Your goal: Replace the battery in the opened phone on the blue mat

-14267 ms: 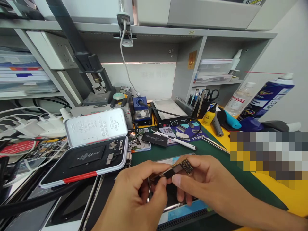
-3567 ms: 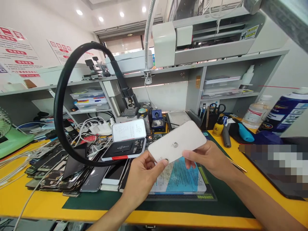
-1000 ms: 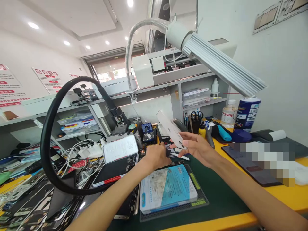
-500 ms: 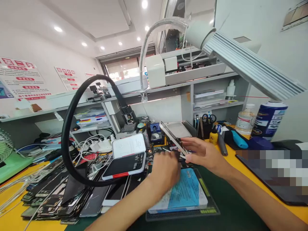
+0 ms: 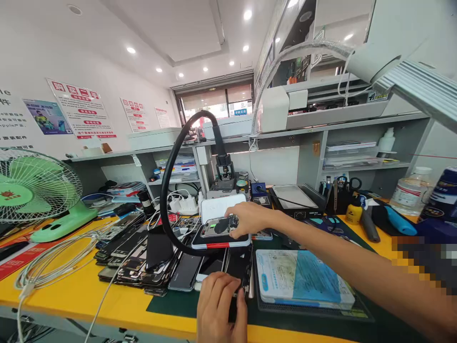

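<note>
My right hand reaches across to the left and grips an opened phone by its right end, its inner parts facing up. It lies on or just above a dark panel in a white phone box with a red stripe; the exact contact is hidden. Behind it leans the white box lid. My left hand is low at the front of the bench, fingers bent and thumb apart, beside dark phone screens. I see nothing held in it.
A black flexible arm loops over stacked phone parts. A blue-and-white box lies on the dark green mat. A green fan stands left; bottles and tools, including a yellow bottle, stand right. The lamp hangs overhead.
The view has swung left. My right hand has carried the opened phone left to the white phone box and tipped it flatter. My left hand has drawn back to the bench front.
</note>
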`<state>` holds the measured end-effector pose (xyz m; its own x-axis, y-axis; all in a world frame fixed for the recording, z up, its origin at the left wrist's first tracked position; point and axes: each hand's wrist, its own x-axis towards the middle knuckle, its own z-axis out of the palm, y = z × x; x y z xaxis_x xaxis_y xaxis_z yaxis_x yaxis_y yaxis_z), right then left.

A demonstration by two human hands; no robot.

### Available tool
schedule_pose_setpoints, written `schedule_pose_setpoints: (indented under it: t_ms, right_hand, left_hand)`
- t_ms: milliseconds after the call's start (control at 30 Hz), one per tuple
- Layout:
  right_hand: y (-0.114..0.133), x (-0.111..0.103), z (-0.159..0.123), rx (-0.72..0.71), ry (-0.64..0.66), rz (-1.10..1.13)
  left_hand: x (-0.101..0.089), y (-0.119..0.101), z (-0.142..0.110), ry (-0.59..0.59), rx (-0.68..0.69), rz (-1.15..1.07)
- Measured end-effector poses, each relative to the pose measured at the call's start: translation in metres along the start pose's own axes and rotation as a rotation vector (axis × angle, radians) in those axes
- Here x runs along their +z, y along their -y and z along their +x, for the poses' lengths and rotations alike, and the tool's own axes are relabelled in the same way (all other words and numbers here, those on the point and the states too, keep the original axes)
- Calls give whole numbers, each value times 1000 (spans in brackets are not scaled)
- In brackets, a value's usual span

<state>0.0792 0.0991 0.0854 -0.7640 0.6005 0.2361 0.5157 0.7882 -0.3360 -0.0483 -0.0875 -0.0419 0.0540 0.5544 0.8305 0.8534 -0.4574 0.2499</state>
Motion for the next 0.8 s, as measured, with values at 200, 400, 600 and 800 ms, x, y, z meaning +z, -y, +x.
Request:
schedule_pose_setpoints:
  t_ms: [200,400,600,800]
  right_hand:
    - [-9,17,17,-7,69,4]
    - [-15,21,30,4,102,62]
    - [-13,27,43,39,148,98]
    - [-5,11,50,108,140,111]
  left_hand:
    - [6,5,-5,-3,36,-37]
    - [6,9,-9,36,38,-30]
    - [6,16,-7,70,128,-14]
    - [13,26,-11,18,178,-4]
